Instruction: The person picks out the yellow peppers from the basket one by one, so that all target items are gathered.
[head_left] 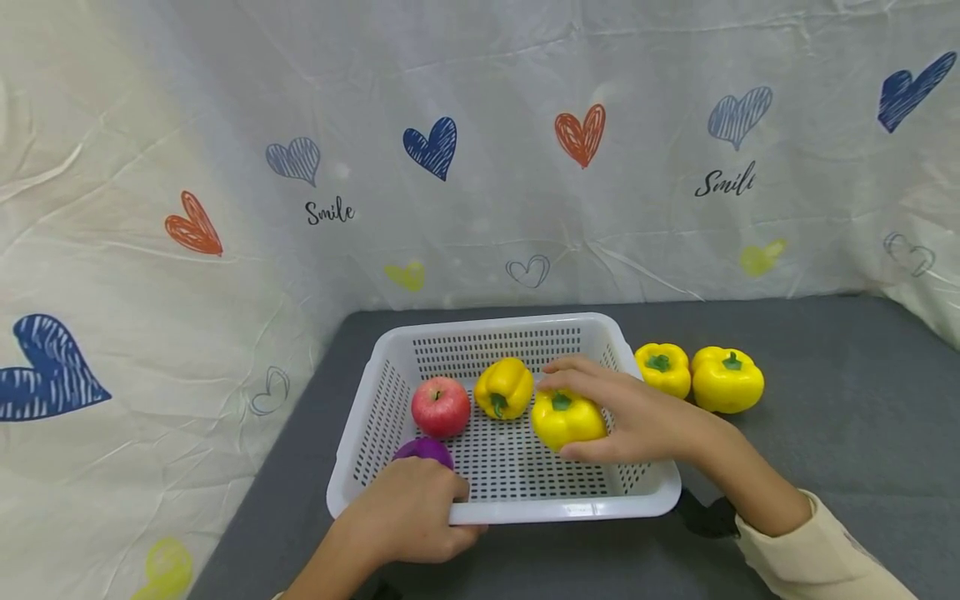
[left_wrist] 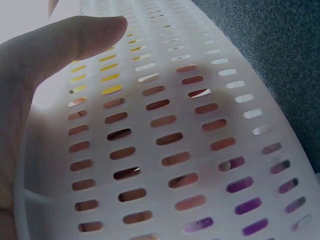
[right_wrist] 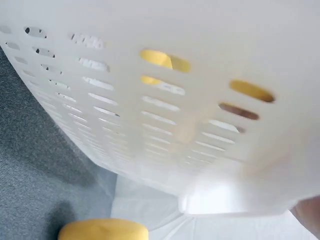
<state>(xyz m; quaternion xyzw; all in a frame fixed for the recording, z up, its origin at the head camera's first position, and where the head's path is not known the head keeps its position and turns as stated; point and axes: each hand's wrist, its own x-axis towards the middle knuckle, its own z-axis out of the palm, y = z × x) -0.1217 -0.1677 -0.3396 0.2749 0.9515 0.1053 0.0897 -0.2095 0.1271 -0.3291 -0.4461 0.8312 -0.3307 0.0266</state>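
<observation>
My left hand (head_left: 412,512) grips the near rim of a white perforated plastic basket (head_left: 570,508), its fingers over the inside. In the left wrist view the thumb (left_wrist: 85,37) lies along the outer wall (left_wrist: 150,117). Inside the basket's right part, my right hand (head_left: 630,412) holds a yellow bell pepper (head_left: 566,423) between thumb and fingers. A second yellow bell pepper (head_left: 504,388) and a red apple (head_left: 441,407) lie in the basket to its left. Partly hidden behind my left hand is a rounded purple object (head_left: 423,450), its kind unclear.
Two more yellow bell peppers (head_left: 663,371) (head_left: 727,382) stand on the dark grey tabletop (head_left: 840,433), just right of the basket. In the right wrist view, part of a yellow pepper (right_wrist: 102,230) shows below the basket wall. A white heart-printed cloth (head_left: 480,225) hangs behind the table.
</observation>
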